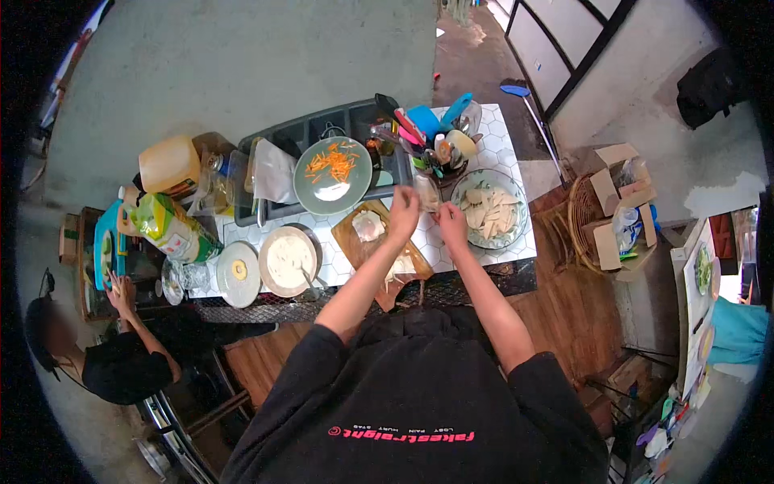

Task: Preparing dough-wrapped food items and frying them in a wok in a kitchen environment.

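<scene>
My left hand [404, 212] is raised over a wooden cutting board [344, 233], its fingers bent; whether they grip anything is unclear. My right hand [452, 225] pinches the lower edge of what looks like a clear plastic bag [427, 192], which lies between both hands. A pale, whitish piece of food [367, 225] rests on the board, with more pale pieces [402, 266] at its near end, partly behind my left forearm. Just right of my right hand, a patterned bowl [464, 180] holds many flat, pale slices [493, 215].
A green plate [311, 196] of shredded carrot sits on a dark divided tray [278, 133]. Utensils [444, 142] crowd the back right. Left stand a bowl of white batter [287, 257], a plate with a yellow ring [239, 270] and a bag [172, 227]. A person [124, 369] works at far left.
</scene>
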### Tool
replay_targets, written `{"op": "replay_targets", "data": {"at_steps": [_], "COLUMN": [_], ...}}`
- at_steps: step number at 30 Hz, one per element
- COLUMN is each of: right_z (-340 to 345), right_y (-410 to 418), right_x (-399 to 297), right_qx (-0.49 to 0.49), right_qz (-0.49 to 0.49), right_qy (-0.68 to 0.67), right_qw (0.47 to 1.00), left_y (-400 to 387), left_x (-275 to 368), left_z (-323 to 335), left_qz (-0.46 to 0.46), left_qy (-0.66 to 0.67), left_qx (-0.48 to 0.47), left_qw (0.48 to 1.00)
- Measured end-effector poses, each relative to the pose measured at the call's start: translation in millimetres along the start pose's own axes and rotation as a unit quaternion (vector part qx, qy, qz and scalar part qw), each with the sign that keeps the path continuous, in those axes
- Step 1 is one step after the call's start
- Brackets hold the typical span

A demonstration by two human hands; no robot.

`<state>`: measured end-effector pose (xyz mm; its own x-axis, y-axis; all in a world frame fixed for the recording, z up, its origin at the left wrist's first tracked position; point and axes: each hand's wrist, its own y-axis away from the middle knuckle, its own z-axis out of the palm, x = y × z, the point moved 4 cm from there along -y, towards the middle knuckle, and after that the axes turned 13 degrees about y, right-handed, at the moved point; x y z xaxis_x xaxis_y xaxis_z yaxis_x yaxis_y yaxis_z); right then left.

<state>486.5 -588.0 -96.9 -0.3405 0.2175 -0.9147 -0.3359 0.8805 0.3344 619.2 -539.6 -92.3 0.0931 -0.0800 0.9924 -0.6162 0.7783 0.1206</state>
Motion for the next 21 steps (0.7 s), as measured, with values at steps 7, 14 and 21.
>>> {"op": "replay_targets", "data": {"at_steps": [7, 14, 21], "right_z": [6, 6, -8], "right_y": [-3, 7, 39], "right_x": [-12, -25, -8], "right_qx": [-0.052, -0.047, -0.053], "right_qz": [0.063, 0.054, 0.048], "right_qy": [-0.334, -0.236, -0.083], "right_qw": [0.939, 0.969, 0.994], "left_y": [29, 15, 24], "left_x": [-30, -29, -43], "left_z": [9, 11, -4], "left_qz": [-0.178, -0.044, -0.073], "left_qy": [0.193, 0.080, 0.005], "left_qx": [-0.065, -0.091, -0.073], "left_qw": [0.963, 0.992, 0.995]}}
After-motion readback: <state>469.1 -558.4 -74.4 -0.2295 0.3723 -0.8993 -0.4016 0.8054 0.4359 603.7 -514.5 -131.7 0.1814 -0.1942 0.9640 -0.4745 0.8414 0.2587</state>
